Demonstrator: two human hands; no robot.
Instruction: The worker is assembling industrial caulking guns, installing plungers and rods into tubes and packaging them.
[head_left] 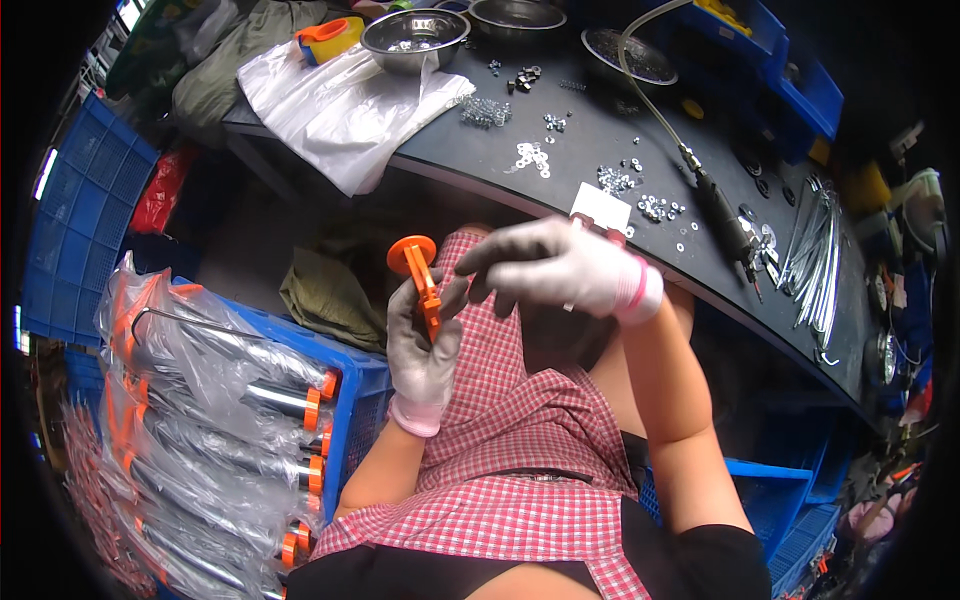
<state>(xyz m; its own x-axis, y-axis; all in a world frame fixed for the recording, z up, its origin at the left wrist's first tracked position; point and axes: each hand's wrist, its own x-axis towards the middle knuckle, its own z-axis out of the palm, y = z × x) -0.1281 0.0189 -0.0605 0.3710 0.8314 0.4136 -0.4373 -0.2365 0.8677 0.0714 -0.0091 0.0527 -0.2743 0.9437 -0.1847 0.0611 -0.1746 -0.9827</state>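
My left hand [418, 355], in a white and grey glove, grips an orange plastic part [428, 290] between thumb and fingers. The part has a round disc at its top and a narrow stem below it, and it is held above my lap. My right hand [560, 268], gloved with a pink cuff band, hovers just right of the part with its fingers bent and apart. Nothing shows between those fingers, though their tips are partly shaded. Behind the right hand, a white block [600, 208] sits at the table's near edge.
The dark table [560, 95] carries washers [533, 157], nuts [655, 208], springs [486, 112], metal rods [815, 260], a power screwdriver [725, 220] and steel bowls [415, 40]. At my left, a blue crate [365, 390] holds plastic-wrapped tubes [250, 450] with orange ends. Blue bins [800, 90] stand far right.
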